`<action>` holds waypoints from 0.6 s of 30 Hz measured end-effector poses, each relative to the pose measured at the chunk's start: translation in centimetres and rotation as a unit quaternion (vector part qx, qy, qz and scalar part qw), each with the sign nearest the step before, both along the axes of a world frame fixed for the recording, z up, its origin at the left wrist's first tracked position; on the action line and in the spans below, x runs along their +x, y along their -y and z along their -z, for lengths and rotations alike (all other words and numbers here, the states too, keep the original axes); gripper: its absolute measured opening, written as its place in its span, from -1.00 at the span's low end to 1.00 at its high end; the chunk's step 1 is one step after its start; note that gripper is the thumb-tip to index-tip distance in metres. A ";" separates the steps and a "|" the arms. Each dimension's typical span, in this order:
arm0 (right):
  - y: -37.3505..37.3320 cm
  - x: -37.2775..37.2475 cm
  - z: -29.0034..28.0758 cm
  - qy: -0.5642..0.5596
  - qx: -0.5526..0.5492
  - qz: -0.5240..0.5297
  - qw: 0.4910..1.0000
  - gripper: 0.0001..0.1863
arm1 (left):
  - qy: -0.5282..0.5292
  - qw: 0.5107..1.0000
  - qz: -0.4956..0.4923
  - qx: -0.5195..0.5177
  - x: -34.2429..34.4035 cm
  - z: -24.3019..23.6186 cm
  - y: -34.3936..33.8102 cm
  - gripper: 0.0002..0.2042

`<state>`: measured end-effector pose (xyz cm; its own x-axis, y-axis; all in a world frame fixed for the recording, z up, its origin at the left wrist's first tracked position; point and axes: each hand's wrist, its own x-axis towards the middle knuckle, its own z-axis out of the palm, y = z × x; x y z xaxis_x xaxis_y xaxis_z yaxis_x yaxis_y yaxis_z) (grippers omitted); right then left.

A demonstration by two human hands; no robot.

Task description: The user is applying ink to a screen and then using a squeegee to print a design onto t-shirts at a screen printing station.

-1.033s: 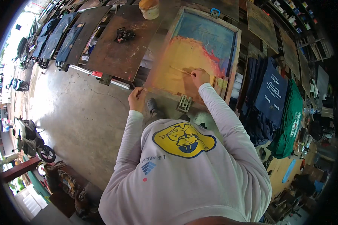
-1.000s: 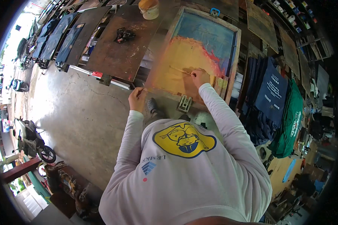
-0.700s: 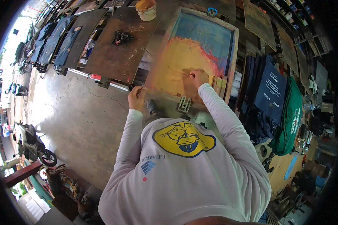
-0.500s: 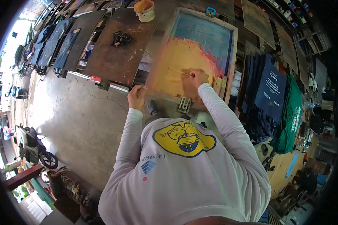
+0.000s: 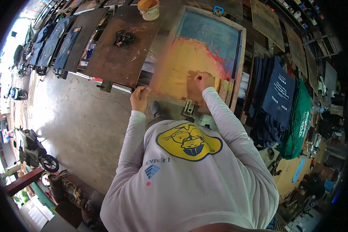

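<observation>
A framed printing screen (image 5: 241, 50) lies ahead of me, its mesh yellow-orange on the near part and blue beyond, with a ragged pink-red border between. My right hand (image 5: 205, 81) is closed in a pinch over the yellow part. From its fingers a thin stick (image 5: 180, 72) reaches leftward, close above the mesh; its tip is too small to make out. At the near left corner of the frame, my left hand (image 5: 139, 98) pinches the edge. A metal hinge clamp (image 5: 189, 108) sits at the near edge of the frame.
On my left is a dark stained board (image 5: 116, 58) with a crumpled black rag (image 5: 124, 38) and a paint-stained bucket (image 5: 149, 11). Dark blue printed fabric (image 5: 276, 89) and green fabric (image 5: 297, 120) hang at the right. A motorcycle (image 5: 33, 150) stands far left.
My right hand has shifted slightly to the left with the stick over the yellow mesh. My left hand stays at the frame's corner.
</observation>
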<state>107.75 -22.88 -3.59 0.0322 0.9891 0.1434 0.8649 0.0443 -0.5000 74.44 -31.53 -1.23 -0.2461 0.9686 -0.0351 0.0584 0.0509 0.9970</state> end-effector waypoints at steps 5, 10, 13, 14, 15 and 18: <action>0.0 -0.3 -0.4 0.007 0.002 0.018 1.000 -0.89 | -0.021 1.000 -0.005 -0.006 0.2 -0.5 -0.2 -0.89; 0.0 -0.5 -0.8 0.024 -0.007 0.020 0.999 -0.89 | -0.046 0.999 0.013 -0.010 0.0 -0.9 -0.5 -0.86; 0.2 -0.7 -1.1 0.012 -0.019 0.041 0.999 -0.90 | -0.060 0.998 0.014 -0.009 0.2 -1.4 -0.4 -0.86; 0.2 -0.6 -1.2 0.013 -0.018 0.040 0.999 -0.90 | -0.037 0.999 0.005 -0.006 0.4 -1.5 -0.4 -0.88; 0.3 -0.5 -1.2 0.011 -0.007 0.027 1.000 -0.90 | -0.015 1.000 -0.002 -0.003 0.4 -1.5 -0.4 -0.89; 0.6 0.1 -1.0 0.017 0.023 -0.007 1.000 -0.89 | -0.022 1.000 0.001 0.001 0.6 -1.7 -0.1 -0.89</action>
<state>107.87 -23.48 -2.55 0.0130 0.9820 0.1886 0.8802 0.0783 -0.4682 75.00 -31.42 0.43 -0.2462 0.9690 -0.0225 0.1015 0.0489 0.9936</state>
